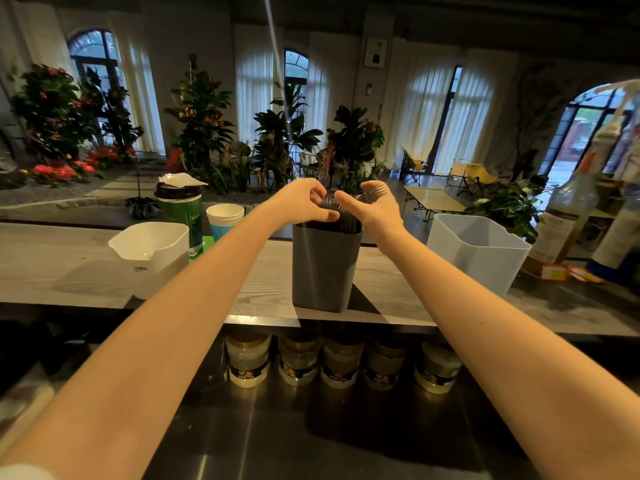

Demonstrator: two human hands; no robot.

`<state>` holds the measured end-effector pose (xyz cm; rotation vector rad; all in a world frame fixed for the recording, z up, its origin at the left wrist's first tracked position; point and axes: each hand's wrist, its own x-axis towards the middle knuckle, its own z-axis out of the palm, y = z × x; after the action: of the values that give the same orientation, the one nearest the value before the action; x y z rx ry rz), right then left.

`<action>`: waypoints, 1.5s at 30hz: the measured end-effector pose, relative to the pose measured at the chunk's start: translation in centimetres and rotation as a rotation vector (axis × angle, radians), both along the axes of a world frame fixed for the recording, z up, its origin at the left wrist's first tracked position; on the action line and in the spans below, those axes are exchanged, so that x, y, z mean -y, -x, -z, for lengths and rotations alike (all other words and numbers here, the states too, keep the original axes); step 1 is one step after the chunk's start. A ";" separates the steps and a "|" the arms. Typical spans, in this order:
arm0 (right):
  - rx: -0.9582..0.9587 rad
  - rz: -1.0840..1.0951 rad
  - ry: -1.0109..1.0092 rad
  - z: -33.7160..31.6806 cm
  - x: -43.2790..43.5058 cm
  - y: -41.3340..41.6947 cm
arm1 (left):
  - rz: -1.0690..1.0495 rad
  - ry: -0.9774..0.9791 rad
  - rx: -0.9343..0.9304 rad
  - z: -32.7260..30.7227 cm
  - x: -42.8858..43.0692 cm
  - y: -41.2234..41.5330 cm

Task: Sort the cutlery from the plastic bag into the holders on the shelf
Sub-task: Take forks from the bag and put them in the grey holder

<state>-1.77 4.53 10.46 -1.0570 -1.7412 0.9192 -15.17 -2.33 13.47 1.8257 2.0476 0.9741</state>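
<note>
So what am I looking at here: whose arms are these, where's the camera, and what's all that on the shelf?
There is no machine here. These are a person's two bare arms, filmed by one wide-angle camera worn on the head, looking forward and down. That is why the arms seem to grow out of the bottom corners.

The left hand and the right hand meet over a tall dark grey plastic holder standing on the pale wooden shelf. Together they grip a bundle of dark plastic forks, tines up, whose handles seem to reach down into that holder.

To its left stands a white plastic holder, and to its right a pale bluish holder. Under the shelf is a row of lidded jars.
</note>
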 end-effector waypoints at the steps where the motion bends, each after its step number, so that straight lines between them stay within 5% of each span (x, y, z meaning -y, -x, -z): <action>1: 0.064 0.011 -0.018 -0.2 0.5 0.0 | -0.003 -0.009 -0.019 0.1 0.0 0.0; 6: 0.289 0.050 0.143 -0.5 0.1 0.1 | -0.030 0.013 -0.048 1.0 0.3 -0.4; 13: -0.067 -0.022 -0.024 -2.1 1.6 -1.2 | -0.054 -0.047 -0.046 0.5 1.1 -0.3; 19: 0.323 -0.119 0.008 -1.4 2.3 -0.2 | -0.004 -0.004 -0.118 0.5 1.6 -0.8; 28: 0.050 -0.087 -0.166 -1.5 4.5 -4.1 | -0.093 -0.158 -0.057 0.5 3.9 -2.1; 35: -0.123 -0.017 -0.104 1.9 10.0 -9.1 | -0.121 -0.338 0.055 0.8 9.7 -6.3; 45: -0.094 -0.130 0.056 11.0 23.1 -16.3 | -0.090 -0.094 0.436 8.6 22.1 -16.3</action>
<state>14.49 -18.57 -0.58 -0.9301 -1.7304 1.0870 1.14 -24.44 4.85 1.4091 1.8495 1.3728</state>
